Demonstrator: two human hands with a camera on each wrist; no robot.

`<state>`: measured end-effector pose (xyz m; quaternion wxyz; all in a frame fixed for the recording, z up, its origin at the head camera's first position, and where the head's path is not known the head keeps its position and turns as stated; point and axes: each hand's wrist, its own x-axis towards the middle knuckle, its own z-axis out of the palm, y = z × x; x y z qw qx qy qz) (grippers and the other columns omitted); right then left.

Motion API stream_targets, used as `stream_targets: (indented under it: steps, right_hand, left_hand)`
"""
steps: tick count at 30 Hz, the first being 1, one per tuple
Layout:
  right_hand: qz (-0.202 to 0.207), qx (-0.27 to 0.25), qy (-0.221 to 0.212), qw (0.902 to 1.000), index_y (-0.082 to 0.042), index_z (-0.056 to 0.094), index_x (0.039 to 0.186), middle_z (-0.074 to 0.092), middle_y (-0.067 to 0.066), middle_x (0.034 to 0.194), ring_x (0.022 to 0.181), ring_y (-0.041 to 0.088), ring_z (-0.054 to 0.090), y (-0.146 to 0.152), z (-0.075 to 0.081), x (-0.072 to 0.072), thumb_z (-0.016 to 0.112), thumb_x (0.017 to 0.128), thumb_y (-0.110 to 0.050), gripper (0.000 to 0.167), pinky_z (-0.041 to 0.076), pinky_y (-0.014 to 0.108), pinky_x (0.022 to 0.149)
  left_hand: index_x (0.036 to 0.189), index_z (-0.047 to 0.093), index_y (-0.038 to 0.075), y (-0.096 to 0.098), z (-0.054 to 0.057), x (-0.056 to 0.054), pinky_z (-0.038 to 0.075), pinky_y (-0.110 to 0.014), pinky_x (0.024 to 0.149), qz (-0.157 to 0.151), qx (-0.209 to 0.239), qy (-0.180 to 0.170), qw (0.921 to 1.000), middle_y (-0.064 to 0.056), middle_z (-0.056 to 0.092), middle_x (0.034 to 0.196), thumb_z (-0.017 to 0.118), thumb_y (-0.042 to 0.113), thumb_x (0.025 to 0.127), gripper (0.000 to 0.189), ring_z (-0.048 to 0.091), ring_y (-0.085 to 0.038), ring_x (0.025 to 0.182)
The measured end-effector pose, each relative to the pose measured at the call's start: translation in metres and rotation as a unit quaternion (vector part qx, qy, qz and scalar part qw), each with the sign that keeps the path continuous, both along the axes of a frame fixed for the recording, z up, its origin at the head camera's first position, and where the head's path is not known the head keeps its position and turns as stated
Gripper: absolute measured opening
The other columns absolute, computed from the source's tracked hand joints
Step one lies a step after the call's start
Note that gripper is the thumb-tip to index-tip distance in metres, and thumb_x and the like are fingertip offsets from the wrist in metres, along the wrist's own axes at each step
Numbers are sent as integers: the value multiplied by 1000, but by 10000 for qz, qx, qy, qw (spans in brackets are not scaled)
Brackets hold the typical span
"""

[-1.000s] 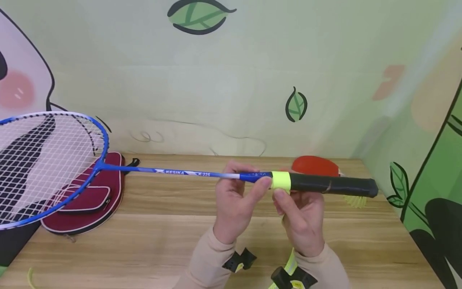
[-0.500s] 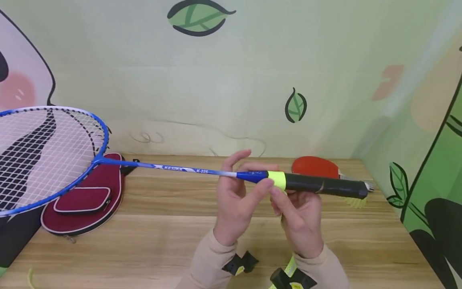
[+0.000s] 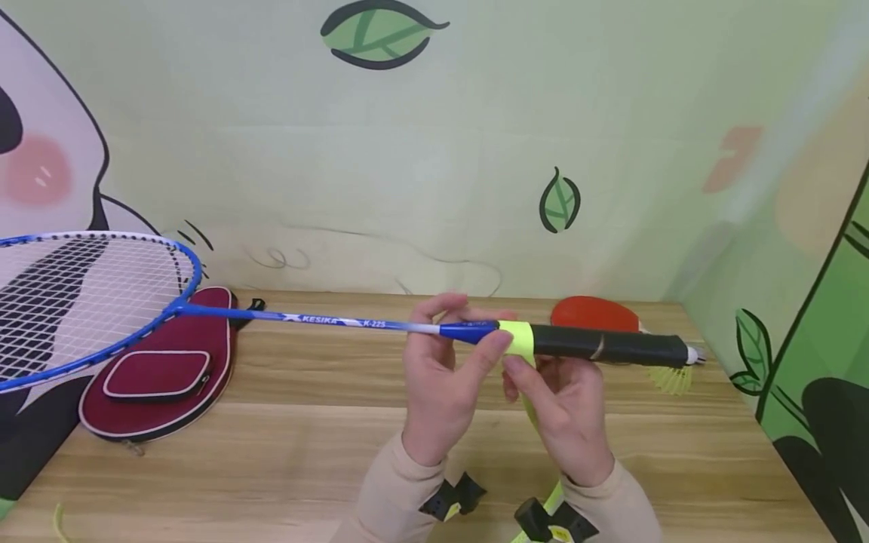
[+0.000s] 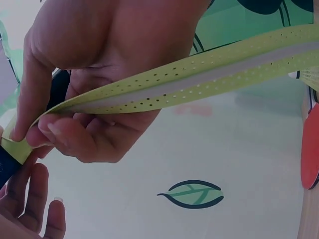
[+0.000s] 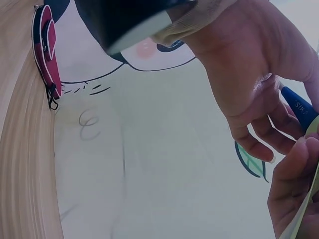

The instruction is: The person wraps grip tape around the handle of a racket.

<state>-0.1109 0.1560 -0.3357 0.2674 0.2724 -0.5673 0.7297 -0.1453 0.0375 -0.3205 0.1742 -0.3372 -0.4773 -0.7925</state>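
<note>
A blue badminton racket (image 3: 339,322) is held level above the table, its strung head to the left. My left hand (image 3: 437,392) grips the blue cone at the top of the handle, thumb on the yellow-green grip tape (image 3: 517,339). That tape is wrapped once or so round the upper end of the black handle (image 3: 604,345). Just right of it, my right hand (image 3: 573,422) pinches the tape's loose length below the handle. In the left wrist view the perforated tape strip (image 4: 164,84) runs off taut to the right, a grey band along its middle.
A maroon paddle case (image 3: 159,373) lies at the table's left, partly behind the racket head. Behind the handle are a red table tennis paddle (image 3: 594,312) and a yellow shuttlecock (image 3: 670,379). A small yellow-green strip (image 3: 58,520) lies at front left. A printed wall backs the table.
The racket has shifted slightly left, and its head has tilted up and then down. Both hands keep their hold on the cone and the tape.
</note>
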Motion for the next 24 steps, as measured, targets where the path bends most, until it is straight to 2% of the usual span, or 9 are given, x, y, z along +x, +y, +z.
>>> stream_targets:
  steps: [5,9,12,16,20,24]
  right_hand:
    - [-346,173,104,9992,12,56,106,60,8,75,49,16,48,2,-1,-2,57,86,20,21,38,28,35]
    - [-492,184,140,9985,12,57,105,60,7,73,47,16,46,3,-2,-3,60,85,19,22,35,29,35]
    - [-486,143,176,9986,14,56,114,67,9,87,51,16,47,2,-2,-3,59,85,20,30,36,29,36]
    - [-353,4,248,9991,15,49,128,68,12,108,55,16,48,1,-4,-4,57,86,21,43,36,29,37]
    - [-130,-154,376,9991,13,49,130,68,9,98,55,16,47,0,-6,-5,58,87,17,44,36,29,38]
    - [278,-348,603,9972,12,52,127,68,9,97,55,18,47,0,-8,-6,59,88,15,39,37,30,39]
  left_hand:
    - [113,45,1,2,-1,0,39,-46,102,81,79,-102,9999,-33,65,92,74,5,86,40,69,-28,90]
    - [111,42,-8,3,-2,1,42,-44,99,226,93,-262,9994,-31,66,90,75,6,85,44,69,-29,89]
    - [110,42,-10,3,-2,3,42,-42,99,383,64,-381,9985,-29,66,90,76,10,85,46,68,-26,87]
    - [107,44,-11,3,-2,4,43,-40,97,521,54,-457,9976,-18,70,89,77,13,84,47,66,-21,85]
    - [102,44,-12,4,-2,4,46,-36,91,559,126,-496,9971,0,69,84,79,16,83,48,65,-17,79]
    - [95,46,-11,5,-3,3,47,-31,84,610,137,-546,9965,6,65,79,79,24,83,50,63,-13,74]
